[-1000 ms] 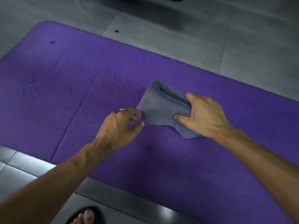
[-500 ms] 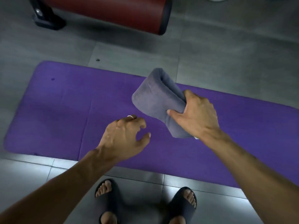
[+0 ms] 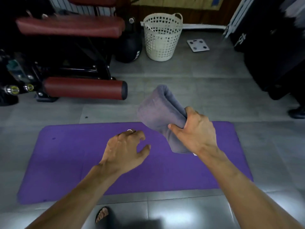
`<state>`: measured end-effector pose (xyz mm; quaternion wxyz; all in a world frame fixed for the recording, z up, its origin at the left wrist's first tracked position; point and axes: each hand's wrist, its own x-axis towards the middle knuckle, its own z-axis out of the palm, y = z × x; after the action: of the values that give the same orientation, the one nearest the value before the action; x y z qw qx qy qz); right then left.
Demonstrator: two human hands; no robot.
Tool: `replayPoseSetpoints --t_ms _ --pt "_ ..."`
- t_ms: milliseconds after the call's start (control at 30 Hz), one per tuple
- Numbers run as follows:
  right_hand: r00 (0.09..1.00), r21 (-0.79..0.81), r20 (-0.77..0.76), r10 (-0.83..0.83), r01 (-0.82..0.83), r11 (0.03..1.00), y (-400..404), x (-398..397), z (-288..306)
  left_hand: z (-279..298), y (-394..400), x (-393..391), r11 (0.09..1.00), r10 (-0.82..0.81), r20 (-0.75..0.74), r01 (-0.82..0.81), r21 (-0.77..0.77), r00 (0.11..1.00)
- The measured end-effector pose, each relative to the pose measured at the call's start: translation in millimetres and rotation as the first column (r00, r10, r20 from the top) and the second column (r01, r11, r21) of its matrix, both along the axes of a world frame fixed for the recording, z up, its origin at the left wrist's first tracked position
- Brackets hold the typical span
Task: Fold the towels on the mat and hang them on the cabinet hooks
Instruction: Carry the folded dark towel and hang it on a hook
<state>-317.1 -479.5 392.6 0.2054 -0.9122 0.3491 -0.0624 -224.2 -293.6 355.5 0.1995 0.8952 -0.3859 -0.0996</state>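
Observation:
A folded grey towel (image 3: 158, 111) is lifted clear above the purple mat (image 3: 69, 156). My right hand (image 3: 196, 134) grips it near its lower end, thumb across the front and fingers behind. My left hand (image 3: 125, 149) hovers over the mat just left of the towel, fingers loosely curled and holding nothing, a ring on one finger. No other towel lies on the mat. The cabinet hooks are not in view.
A red padded gym bench (image 3: 69, 58) stands on the grey tiled floor at the back left. A white perforated laundry basket (image 3: 161, 37) sits behind, with a bathroom scale (image 3: 198, 45) to its right. Dark equipment (image 3: 274, 47) fills the right side. My sandalled foot (image 3: 102, 215) is below the mat.
My right hand has lifted the folded towel off the mat. My left hand let go of its edge. The view has risen and pulled back, bringing the bench and basket into sight.

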Motion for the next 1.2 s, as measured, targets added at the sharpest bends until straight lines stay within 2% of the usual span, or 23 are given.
replayPoseSetpoints --t_ms 167,500,833,1200 --pt "0.997 0.055 0.072 -0.027 0.023 0.998 -52.4 -70.0 63.9 64.1 -54.8 -68.5 1.000 -0.001 0.041 0.001 -0.001 0.999" --pt "0.994 0.103 0.082 -0.069 0.060 0.993 -165.8 -205.5 141.9 148.7 -173.6 -194.0 1.000 -0.016 0.056 0.017 -0.014 0.998" --pt "0.978 0.060 0.155 -0.136 0.128 0.990 -336.4 -235.3 183.9 162.3 -338.4 -200.3 0.997 -0.078 0.068 0.079 -0.016 0.995" --pt "0.984 0.019 0.127 -0.129 0.128 0.992 -532.0 -245.8 201.0 176.8 -545.1 -207.2 0.989 -0.145 0.037 0.145 -0.010 0.989"
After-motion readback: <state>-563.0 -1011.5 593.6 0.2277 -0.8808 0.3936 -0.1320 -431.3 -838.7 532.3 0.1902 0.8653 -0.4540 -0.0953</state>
